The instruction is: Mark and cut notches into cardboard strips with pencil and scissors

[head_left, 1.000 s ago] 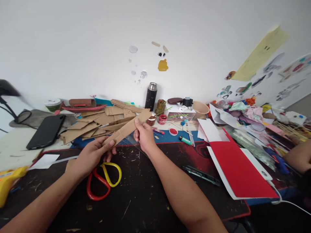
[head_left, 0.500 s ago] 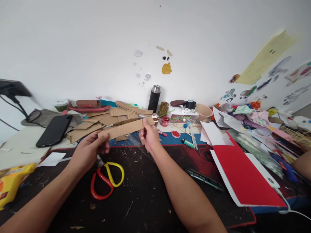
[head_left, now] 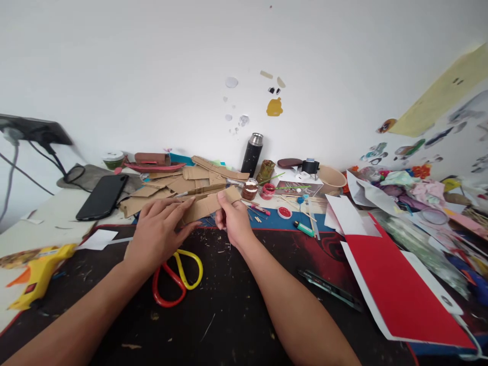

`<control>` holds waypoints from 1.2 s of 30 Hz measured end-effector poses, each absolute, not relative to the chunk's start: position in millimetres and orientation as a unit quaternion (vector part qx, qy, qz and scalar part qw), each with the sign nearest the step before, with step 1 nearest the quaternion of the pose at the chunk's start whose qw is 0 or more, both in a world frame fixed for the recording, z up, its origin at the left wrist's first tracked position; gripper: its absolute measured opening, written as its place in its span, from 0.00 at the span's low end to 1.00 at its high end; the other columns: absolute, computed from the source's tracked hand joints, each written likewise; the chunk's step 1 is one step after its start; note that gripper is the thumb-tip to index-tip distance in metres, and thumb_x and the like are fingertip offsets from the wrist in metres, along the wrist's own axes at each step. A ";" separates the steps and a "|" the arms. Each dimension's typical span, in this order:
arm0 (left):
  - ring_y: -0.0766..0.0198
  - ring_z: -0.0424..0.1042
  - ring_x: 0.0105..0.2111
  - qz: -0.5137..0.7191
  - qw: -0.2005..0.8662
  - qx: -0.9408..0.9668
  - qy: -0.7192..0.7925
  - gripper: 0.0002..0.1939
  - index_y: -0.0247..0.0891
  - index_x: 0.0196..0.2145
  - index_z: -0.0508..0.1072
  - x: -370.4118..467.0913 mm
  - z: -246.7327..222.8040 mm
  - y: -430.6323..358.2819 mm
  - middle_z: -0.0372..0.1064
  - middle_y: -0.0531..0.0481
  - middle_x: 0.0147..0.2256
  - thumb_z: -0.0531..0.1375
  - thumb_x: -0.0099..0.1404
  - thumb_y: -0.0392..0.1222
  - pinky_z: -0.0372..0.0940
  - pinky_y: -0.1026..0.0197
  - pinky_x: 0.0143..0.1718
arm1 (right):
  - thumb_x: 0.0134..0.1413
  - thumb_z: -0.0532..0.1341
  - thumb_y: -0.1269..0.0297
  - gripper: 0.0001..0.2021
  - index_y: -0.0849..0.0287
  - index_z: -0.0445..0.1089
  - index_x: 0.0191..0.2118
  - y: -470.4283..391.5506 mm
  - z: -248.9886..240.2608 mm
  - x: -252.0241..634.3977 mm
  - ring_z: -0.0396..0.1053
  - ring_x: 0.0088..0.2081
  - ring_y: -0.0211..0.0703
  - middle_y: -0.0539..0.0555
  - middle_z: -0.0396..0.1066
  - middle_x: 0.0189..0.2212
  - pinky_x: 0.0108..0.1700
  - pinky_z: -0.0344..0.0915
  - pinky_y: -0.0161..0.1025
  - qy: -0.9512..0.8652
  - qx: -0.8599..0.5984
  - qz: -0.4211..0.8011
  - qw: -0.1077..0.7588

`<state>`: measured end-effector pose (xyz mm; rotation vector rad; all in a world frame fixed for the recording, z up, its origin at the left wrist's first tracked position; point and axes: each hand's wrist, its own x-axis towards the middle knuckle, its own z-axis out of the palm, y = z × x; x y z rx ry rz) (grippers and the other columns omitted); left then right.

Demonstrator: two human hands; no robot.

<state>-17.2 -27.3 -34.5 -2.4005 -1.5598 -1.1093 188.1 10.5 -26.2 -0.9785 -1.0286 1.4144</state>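
A strip of brown cardboard is held up over the far edge of the black mat. My right hand grips its right end, thumb on top and fingers curled beneath. At the other end, my left hand is laid over the strip with its fingers bent and pressed together, covering that part. Below my left hand, scissors with one red and one yellow handle loop lie on the mat, their blades hidden under the hand. Behind the strip is a pile of cardboard pieces.
At the left are a yellow glue gun and a black phone. A black thermos stands by the wall near paint jars. To the right lie a cutter knife and red paper.
My left hand has shifted from pinching the strip's left end to lying over it, closer to my right hand. The whole view has turned slightly left.
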 end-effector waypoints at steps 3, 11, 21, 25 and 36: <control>0.37 0.78 0.58 -0.352 0.031 -0.781 -0.515 0.27 0.45 0.67 0.79 -18.5 -33.3 -27.4 0.85 0.36 0.54 0.63 0.77 0.58 0.63 0.40 0.65 | 0.54 0.70 0.25 0.36 0.54 0.63 0.20 10.3 -27.7 187.2 0.56 0.14 0.33 0.46 0.61 0.13 0.18 0.48 0.34 -0.441 -0.416 0.591 0.532; 0.37 0.81 0.53 -0.389 -0.013 -0.752 -0.532 0.24 0.47 0.61 0.83 -20.1 -36.6 -23.5 0.86 0.39 0.50 0.64 0.75 0.59 0.65 0.42 0.62 | 0.62 0.67 0.28 0.37 0.54 0.65 0.17 9.1 -34.7 184.6 0.56 0.15 0.33 0.47 0.61 0.13 0.20 0.49 0.35 -0.482 -0.398 0.597 0.504; 0.34 0.82 0.57 -0.347 -0.028 -0.752 -0.560 0.25 0.44 0.62 0.80 -15.9 -38.9 -23.3 0.85 0.36 0.56 0.62 0.76 0.59 0.68 0.41 0.60 | 0.64 0.67 0.30 0.35 0.54 0.65 0.18 6.0 -38.1 182.7 0.57 0.15 0.34 0.47 0.61 0.12 0.21 0.50 0.35 -0.520 -0.397 0.593 0.469; 0.34 0.82 0.56 -0.338 -0.029 -0.748 -0.570 0.27 0.43 0.63 0.79 -13.7 -41.4 -24.7 0.84 0.36 0.57 0.61 0.76 0.60 0.69 0.40 0.60 | 0.61 0.69 0.30 0.34 0.53 0.64 0.20 4.8 -39.0 181.2 0.57 0.14 0.33 0.45 0.61 0.12 0.20 0.49 0.35 -0.510 -0.395 0.604 0.469; 0.41 0.79 0.60 -0.301 0.011 -0.727 -0.617 0.27 0.40 0.60 0.81 -34.4 5.0 24.9 0.84 0.37 0.57 0.50 0.79 0.54 0.71 0.45 0.62 | 0.50 0.79 0.36 0.31 0.53 0.62 0.28 23.6 -24.8 201.1 0.53 0.14 0.30 0.37 0.55 0.14 0.16 0.46 0.31 -0.360 -0.363 0.616 0.599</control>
